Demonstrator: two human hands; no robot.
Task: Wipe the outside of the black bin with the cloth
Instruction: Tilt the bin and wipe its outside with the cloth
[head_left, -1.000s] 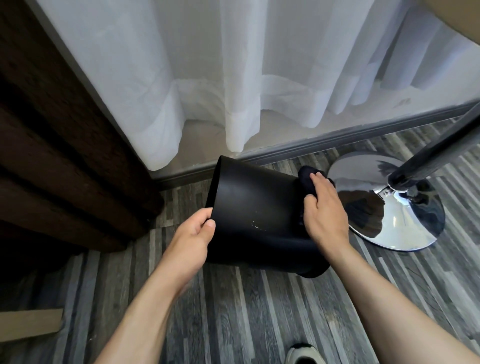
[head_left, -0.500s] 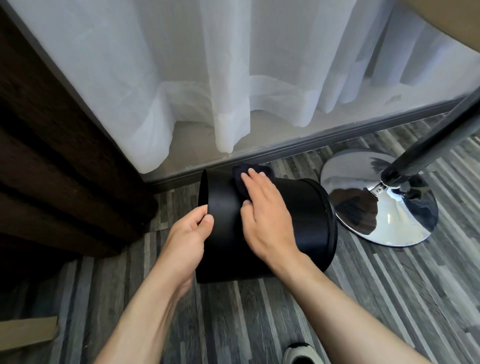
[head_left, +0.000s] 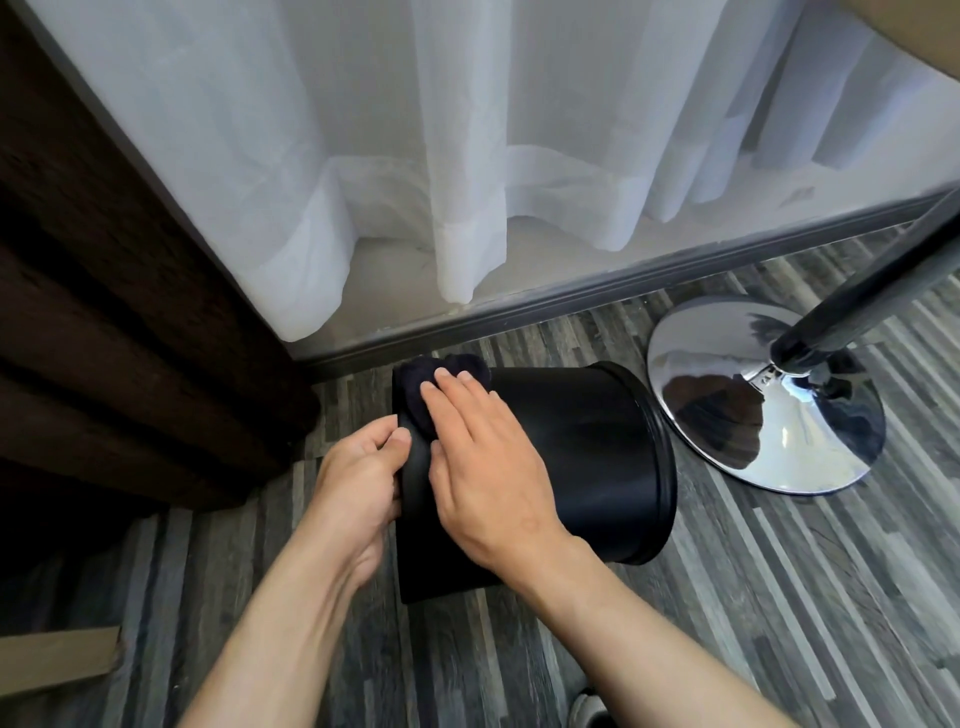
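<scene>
Pinning the light, slick black bin (head_left: 571, 447) by its base, my left hand (head_left: 358, 483) clamps while my right hand (head_left: 488, 467) presses the soft cloth (head_left: 415, 384) flat, fingers spread.

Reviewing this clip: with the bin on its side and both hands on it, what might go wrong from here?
1. The black bin lies on its side, steadied only by the left hand; firm wiping might roll it into the chrome stand base beside its rim.
2. The right hand presses the dark cloth flat rather than gripping it, so the cloth may slip off the end.
3. The side against the floor may go unwiped.
</scene>
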